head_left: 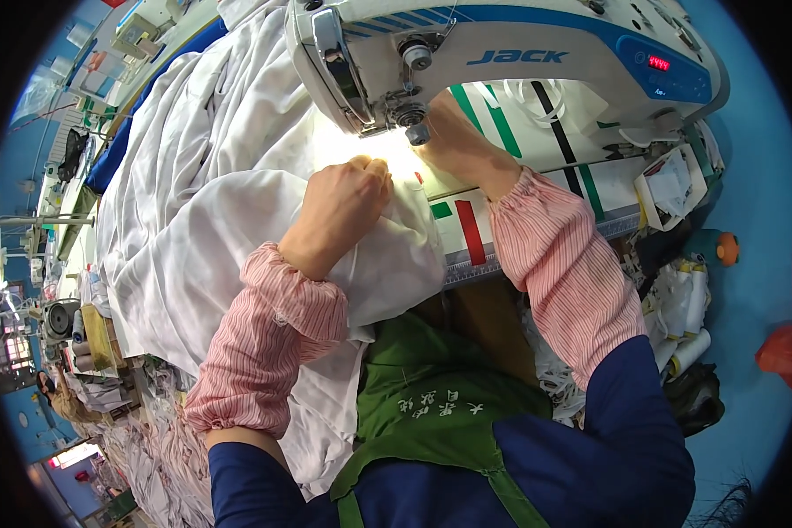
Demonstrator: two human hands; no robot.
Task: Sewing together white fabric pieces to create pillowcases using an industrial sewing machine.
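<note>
White cloth (202, 216) is gripped by the curled fingers of the left hand (345, 207), just on the near side of the brightly lit needle area of the sewing machine (537, 33). Beneath its head, the right hand (468, 151) is partly hidden; whether its fingers are closed cannot be told. Leftward, the desk (541, 145) is covered by the cloth; rightward, red tape (471, 233) is stuck down.
</note>
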